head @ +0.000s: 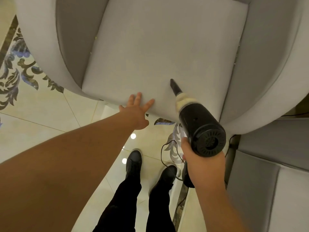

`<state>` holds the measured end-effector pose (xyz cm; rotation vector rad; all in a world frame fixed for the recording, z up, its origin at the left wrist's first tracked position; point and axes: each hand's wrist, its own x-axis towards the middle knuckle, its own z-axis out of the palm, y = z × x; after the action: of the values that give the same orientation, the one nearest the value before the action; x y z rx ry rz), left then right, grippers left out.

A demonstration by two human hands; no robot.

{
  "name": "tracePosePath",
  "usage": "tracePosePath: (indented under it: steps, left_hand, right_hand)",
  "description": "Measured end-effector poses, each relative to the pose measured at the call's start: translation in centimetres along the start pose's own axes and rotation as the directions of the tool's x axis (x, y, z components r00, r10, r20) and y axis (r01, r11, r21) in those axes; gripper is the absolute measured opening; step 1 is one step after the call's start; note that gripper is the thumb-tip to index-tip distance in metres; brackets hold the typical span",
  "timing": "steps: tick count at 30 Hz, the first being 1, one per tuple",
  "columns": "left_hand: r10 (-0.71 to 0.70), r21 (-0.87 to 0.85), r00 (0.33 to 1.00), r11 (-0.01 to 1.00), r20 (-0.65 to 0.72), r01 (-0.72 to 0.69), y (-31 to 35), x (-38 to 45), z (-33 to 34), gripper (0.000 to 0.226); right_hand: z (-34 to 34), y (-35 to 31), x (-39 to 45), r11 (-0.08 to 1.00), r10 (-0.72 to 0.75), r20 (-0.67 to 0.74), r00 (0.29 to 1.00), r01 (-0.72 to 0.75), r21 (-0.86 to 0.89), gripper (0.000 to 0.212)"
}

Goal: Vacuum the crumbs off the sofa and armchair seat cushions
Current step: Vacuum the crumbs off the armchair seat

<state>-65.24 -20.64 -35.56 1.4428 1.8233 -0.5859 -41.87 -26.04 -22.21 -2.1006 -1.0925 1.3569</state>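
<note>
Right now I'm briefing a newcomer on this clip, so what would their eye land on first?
First, the black handheld vacuum at lower right, gripped by the right hand, its slim nozzle tipped onto the pale grey armchair seat cushion. Next, the left hand, fingers spread flat on the cushion's front edge. Below, black shoes stand on glossy patterned floor tiles.

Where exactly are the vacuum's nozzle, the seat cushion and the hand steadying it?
nozzle (174, 87), head view, middle of the black tapered tip.
seat cushion (150, 56), head view, bare fabric near its centre.
left hand (137, 111), head view, back of the hand at the cushion's front edge.
</note>
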Motion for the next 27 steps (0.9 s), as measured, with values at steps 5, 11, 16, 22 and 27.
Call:
tracePosePath:
  steps: [5, 11, 16, 22, 27]
  left_hand:
    - [0.052, 0.017, 0.999, 0.999, -0.009, -0.052, 1.3, 0.8, -0.5, 0.095]
    - [0.046, 0.025, 0.999, 0.999, 0.002, -0.046, 2.9, 1.9, -0.5, 0.098]
    - [0.016, 0.07, 0.999, 0.997, 0.046, -0.02, 3.7, 1.2, -1.7, 0.094]
    - [0.027, 0.26, 0.988, 0.963, 0.153, -0.066, 7.9, -7.6, -9.7, 0.068]
    - [0.179, 0.233, 0.978, 0.952, 0.111, -0.201, 14.6, -18.3, -22.0, 0.056]
  right_hand:
    - [1.0, 0.0, 0.1, 0.998, -0.062, 0.034, 0.998, 0.061, 0.018, 0.017]
    - [1.1, -0.7, 2.4, 0.997, -0.078, 0.047, 0.996, 0.078, -0.006, 0.017]
    - [1.0, -3.4, 4.2, 0.995, -0.103, 0.136, 0.985, 0.102, 0.015, 0.012]
    - [-7.5, -11.1, 0.2, 0.998, -0.057, 0.161, 0.985, 0.061, -0.021, 0.011]
    - [-18.5, -21.5, -7.8, 0.996, -0.059, 0.069, 0.996, 0.063, -0.063, 0.015]
